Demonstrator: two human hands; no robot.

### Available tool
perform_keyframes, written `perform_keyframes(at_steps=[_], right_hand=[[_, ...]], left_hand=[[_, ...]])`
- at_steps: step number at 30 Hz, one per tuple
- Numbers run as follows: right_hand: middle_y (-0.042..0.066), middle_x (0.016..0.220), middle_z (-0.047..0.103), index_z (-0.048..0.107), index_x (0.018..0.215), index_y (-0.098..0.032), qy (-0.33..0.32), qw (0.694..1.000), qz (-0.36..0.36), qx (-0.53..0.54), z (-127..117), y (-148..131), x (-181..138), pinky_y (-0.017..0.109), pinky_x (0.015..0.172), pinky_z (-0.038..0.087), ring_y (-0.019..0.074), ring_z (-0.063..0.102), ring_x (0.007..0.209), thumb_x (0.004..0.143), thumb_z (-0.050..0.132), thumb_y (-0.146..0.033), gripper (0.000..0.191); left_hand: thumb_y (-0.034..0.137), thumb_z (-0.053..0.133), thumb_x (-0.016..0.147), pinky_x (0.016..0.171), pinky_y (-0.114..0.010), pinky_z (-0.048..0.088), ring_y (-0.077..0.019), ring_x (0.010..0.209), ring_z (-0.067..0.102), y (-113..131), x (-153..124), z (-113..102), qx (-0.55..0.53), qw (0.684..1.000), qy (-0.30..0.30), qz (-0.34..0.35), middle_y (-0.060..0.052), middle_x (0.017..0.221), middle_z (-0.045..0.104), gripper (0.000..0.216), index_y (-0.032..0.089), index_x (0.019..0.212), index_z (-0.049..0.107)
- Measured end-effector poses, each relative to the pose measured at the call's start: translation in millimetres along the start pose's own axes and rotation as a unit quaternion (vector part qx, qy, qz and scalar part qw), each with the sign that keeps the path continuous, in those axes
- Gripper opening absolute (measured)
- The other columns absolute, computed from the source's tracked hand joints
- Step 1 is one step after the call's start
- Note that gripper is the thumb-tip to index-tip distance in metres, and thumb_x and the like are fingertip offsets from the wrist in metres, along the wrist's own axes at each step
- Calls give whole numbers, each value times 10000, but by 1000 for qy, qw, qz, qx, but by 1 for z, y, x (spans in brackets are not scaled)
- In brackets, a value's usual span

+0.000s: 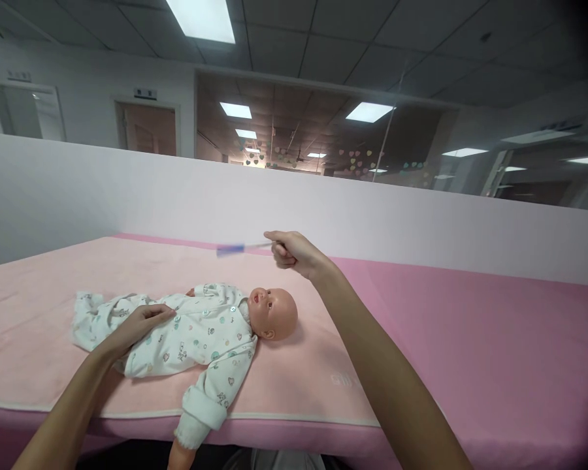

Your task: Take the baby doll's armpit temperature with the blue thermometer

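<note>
A baby doll (274, 314) lies on its back, its head to the right, dressed in a white printed romper (191, 339) with snap buttons. My left hand (140, 326) rests on the doll's belly, fingers stretched out flat. Above the doll's head, my right hand (294, 253) is raised, gripping a thin stick with a blue end (231, 249); its index finger points left and the other fingers curl in. Motion smears the blue end, so its exact kind cannot be made out. One doll arm reaches over the table's front edge.
Under the doll a light pink blanket (318, 385) covers part of the pink padded table (509, 352). Behind it stands a low white partition (372, 225). Farther back are a window with heart stickers (357, 160) and a doorway (149, 130).
</note>
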State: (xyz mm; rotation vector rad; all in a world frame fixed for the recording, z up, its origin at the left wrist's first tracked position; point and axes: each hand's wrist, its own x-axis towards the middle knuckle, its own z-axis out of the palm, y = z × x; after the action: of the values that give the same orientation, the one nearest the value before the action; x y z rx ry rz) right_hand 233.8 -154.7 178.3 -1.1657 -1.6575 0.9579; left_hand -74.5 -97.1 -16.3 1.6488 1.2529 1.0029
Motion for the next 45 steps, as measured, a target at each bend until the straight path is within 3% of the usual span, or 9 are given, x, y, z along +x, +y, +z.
perform_keyframes(at_steps=[5, 14, 26, 29, 32, 36, 38, 41, 45], right_hand=[[-87, 355, 239, 287, 459, -206, -54, 996, 61, 47, 19, 0, 1, 187, 352, 148, 32, 163, 344, 776, 491, -265, 381], [-75, 340, 259, 300, 443, -204, 21, 999, 45, 9, 30, 3, 1, 204, 355, 124, 29, 175, 337, 743, 498, -233, 360], [-65, 337, 290, 392, 394, -172, 114, 991, 16, -68, 27, 11, -12, 198, 386, 184, 32, 224, 332, 731, 488, -282, 367], [-54, 336, 311, 467, 394, -159, 150, 985, -9, -81, 22, 31, -44, 202, 409, 224, 48, 275, 349, 763, 483, -392, 437], [-43, 328, 312, 501, 378, -160, 249, 953, 0, -175, 15, 72, -85, 216, 430, 242, 71, 323, 363, 762, 486, -499, 513], [-10, 354, 420, 573, 433, -160, 312, 917, 75, -237, 10, 137, -126, 226, 468, 291, 112, 439, 403, 796, 402, -587, 586], [17, 387, 491, 575, 435, -161, 313, 898, 88, -296, 11, 160, -135, 231, 492, 303, 125, 479, 436, 825, 362, -592, 618], [50, 463, 577, 609, 480, -162, 276, 872, 98, -393, 18, 179, -137, 237, 496, 286, 129, 505, 469, 864, 346, -551, 606], [79, 604, 664, 659, 584, -177, 206, 827, 154, -501, 27, 184, -132, 241, 488, 250, 162, 590, 562, 869, 432, -479, 473]], left_hand=[[608, 693, 530, 531, -236, 430, -186, 633, 556, -3, 1, -1, -14, 1000, -4, 6, -37, 664, 625, 464, 161, 653, 666], [523, 680, 642, 563, -207, 416, -165, 684, 542, -19, 7, -7, -49, 998, -51, 0, -26, 736, 605, 368, 164, 715, 648], [525, 680, 633, 550, -207, 415, -166, 664, 540, -18, 6, -7, -49, 998, -37, -6, -25, 715, 599, 370, 161, 689, 649], [528, 671, 644, 557, -211, 417, -169, 677, 544, -19, 7, -6, -41, 999, -28, -5, -26, 721, 602, 371, 159, 676, 646], [508, 668, 651, 578, -220, 420, -183, 712, 552, -20, 8, -4, -23, 1000, -19, -5, -34, 758, 618, 353, 160, 712, 663], [466, 638, 684, 628, -235, 420, -201, 755, 561, -11, 15, -9, 48, 994, -92, 26, -40, 793, 639, 303, 180, 767, 694], [462, 618, 689, 602, -233, 404, -191, 694, 556, 1, 20, -13, 125, 982, -132, 48, -29, 723, 629, 288, 193, 746, 703], [481, 599, 679, 574, -237, 389, -183, 635, 548, 27, 27, -8, 260, 957, -88, 89, -18, 672, 617, 293, 216, 747, 704], [493, 464, 801, 673, -268, 428, -202, 807, 582, 58, 30, 38, 297, 934, -20, 197, -48, 925, 655, 360, 229, 888, 691]])
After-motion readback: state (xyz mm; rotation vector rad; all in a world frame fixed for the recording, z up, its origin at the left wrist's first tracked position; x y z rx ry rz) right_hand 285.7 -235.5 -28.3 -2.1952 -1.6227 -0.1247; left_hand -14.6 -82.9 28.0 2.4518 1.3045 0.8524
